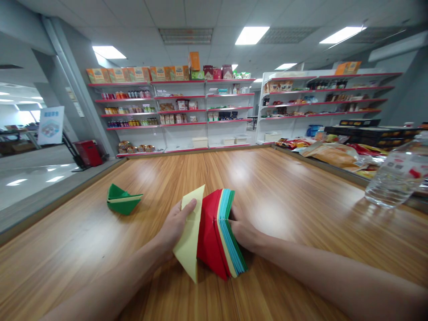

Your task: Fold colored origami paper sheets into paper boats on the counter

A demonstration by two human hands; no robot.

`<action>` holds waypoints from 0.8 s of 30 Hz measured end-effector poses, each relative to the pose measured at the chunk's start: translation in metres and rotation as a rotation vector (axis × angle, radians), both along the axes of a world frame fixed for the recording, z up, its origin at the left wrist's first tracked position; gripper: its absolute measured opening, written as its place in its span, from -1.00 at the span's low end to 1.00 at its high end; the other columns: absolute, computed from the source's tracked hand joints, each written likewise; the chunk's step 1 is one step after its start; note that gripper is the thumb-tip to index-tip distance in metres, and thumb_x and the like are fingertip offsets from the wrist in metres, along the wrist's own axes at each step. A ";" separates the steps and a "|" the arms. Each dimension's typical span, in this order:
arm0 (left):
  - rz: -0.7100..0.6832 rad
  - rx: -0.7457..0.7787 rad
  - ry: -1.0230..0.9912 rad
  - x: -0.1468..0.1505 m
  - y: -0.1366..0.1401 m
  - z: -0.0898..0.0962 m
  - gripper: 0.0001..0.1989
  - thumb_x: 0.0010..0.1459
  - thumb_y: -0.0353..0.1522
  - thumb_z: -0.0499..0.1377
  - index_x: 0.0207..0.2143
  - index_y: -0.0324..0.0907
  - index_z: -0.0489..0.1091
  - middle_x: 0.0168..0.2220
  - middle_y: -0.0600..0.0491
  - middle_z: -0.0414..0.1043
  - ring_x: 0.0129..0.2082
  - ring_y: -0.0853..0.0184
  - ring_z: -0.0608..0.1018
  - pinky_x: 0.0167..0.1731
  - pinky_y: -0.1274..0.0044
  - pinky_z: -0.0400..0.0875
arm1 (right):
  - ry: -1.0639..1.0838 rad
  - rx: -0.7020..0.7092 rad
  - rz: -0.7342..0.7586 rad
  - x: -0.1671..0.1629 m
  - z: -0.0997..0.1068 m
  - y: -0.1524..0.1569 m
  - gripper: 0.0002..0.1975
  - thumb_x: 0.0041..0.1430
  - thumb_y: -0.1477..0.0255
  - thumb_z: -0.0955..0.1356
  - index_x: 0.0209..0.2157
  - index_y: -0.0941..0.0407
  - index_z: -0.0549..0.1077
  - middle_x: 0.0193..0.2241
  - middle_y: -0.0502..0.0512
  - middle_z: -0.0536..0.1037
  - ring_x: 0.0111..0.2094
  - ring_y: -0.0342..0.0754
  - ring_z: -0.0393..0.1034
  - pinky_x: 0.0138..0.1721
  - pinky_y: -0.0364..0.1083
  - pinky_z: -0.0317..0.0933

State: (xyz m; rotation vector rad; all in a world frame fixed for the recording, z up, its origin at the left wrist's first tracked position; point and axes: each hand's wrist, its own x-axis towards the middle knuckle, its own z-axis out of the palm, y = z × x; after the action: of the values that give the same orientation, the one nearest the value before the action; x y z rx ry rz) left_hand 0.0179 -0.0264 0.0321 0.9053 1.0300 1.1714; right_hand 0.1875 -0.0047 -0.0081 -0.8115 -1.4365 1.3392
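Observation:
Above the near middle of the wooden table (160, 174), my left hand (176, 223) is closed on a folded pale yellow paper piece (190, 238), its thumb pressed on the front face. My right hand (243, 227) grips a stack of folded paper pieces (217, 236) from the right side; most of its fingers are hidden behind the stack. Red paper faces me, with pale yellow, light blue and green layers behind it. The yellow piece stands right beside the red face, and I cannot tell whether they touch. A green folded paper boat (123, 199) with a pale yellow layer rests at the left.
A clear plastic bottle (394, 176) stands at the table's right side. Packaged snacks (334, 155) and black boxes (374, 133) lie beyond the right edge. Stocked shelves (180, 111) line the back. A sign (51, 125) and a red box (88, 153) stand on the floor at left.

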 end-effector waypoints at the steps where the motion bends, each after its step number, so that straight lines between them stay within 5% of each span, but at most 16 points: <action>1: -0.004 -0.003 0.002 0.000 0.000 0.000 -0.86 0.17 -0.30 0.15 -0.27 -0.20 0.33 -0.63 0.11 0.40 -0.72 0.41 0.43 -0.64 0.59 0.41 | 0.004 0.001 -0.008 0.000 -0.001 0.000 -0.72 0.03 0.45 0.37 -0.16 0.11 0.39 -0.19 0.09 0.52 -0.18 0.01 0.40 -0.13 0.00 0.30; 9: -0.017 0.008 0.017 0.002 -0.001 -0.001 -0.82 0.15 -0.29 0.17 -0.22 -0.19 0.35 -0.59 0.08 0.43 -0.70 0.39 0.46 -0.62 0.57 0.42 | 0.030 0.033 -0.072 0.001 -0.009 0.005 -0.70 0.05 0.39 0.38 -0.15 0.11 0.39 -0.19 0.09 0.52 -0.18 0.03 0.39 -0.17 0.00 0.31; 15: 0.123 0.016 -0.037 0.001 0.002 -0.004 -0.77 0.14 -0.26 0.16 -0.19 -0.20 0.33 -0.50 0.04 0.48 -0.63 0.34 0.52 -0.59 0.53 0.45 | 0.001 0.081 -0.007 -0.005 0.003 -0.004 -0.79 0.06 0.45 0.34 -0.21 0.12 0.39 -0.24 0.09 0.52 -0.27 -0.01 0.39 -0.11 0.04 0.28; 24: 0.011 -0.071 -0.099 0.005 -0.001 -0.001 -0.73 0.15 -0.25 0.15 -0.17 -0.24 0.35 -0.56 0.04 0.47 -0.65 0.34 0.51 -0.59 0.55 0.44 | 0.071 0.036 -0.006 -0.012 0.003 -0.009 -0.71 0.00 0.41 0.39 -0.18 0.11 0.40 -0.24 0.10 0.53 -0.22 0.03 0.40 -0.14 0.03 0.30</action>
State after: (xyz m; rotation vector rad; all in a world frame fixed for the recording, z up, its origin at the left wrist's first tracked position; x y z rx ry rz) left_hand 0.0228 -0.0277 0.0311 0.7791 0.9913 1.1695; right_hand 0.1760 -0.0137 -0.0049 -0.7373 -1.3982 1.3212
